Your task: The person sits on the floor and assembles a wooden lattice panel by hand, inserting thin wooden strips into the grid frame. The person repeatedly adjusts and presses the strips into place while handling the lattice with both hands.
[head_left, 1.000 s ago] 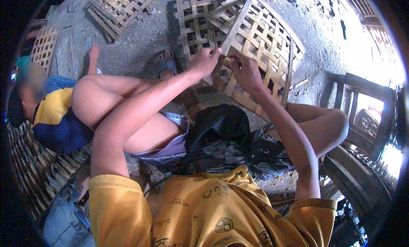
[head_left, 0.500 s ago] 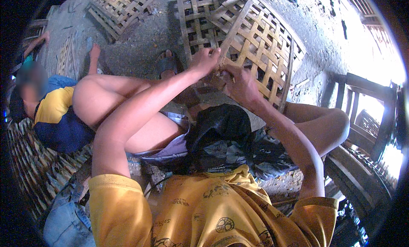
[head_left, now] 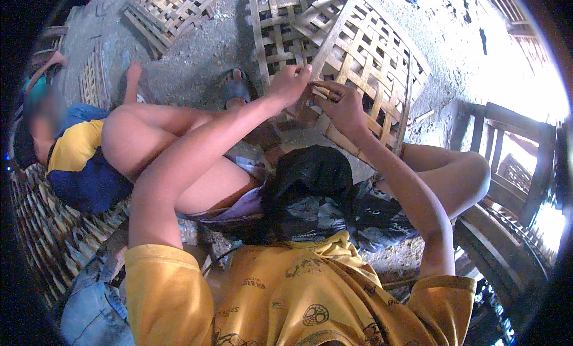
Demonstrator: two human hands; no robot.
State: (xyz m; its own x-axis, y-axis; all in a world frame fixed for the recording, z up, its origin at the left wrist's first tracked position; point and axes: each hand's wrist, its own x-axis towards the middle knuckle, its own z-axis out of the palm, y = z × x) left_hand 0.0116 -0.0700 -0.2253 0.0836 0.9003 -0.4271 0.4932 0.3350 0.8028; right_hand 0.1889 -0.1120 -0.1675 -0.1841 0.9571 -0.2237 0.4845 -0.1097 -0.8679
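Note:
A square panel of flat woven bamboo strips (head_left: 352,78) leans tilted in front of me, its near corner between my hands. My left hand (head_left: 290,86) is closed at that corner, fingers curled on the panel's edge strip. Just right of it, my right hand (head_left: 341,105) is closed in a pinch against the same edge. Whatever thin piece lies between its fingertips is too small to make out. Another woven panel (head_left: 256,32) lies under and behind the first, partly covered by it.
More woven panels (head_left: 170,17) lie stacked on the dirt floor at the far left. A person in a yellow and blue shirt (head_left: 74,152) sits close on my left. A wooden frame (head_left: 516,120) stands at right. My sandalled foot (head_left: 236,89) rests beyond my left forearm.
My right hand has turned and risen slightly, its fingers now pinched near the panel's corner. The left hand stays almost in place. The panel has shifted very little.

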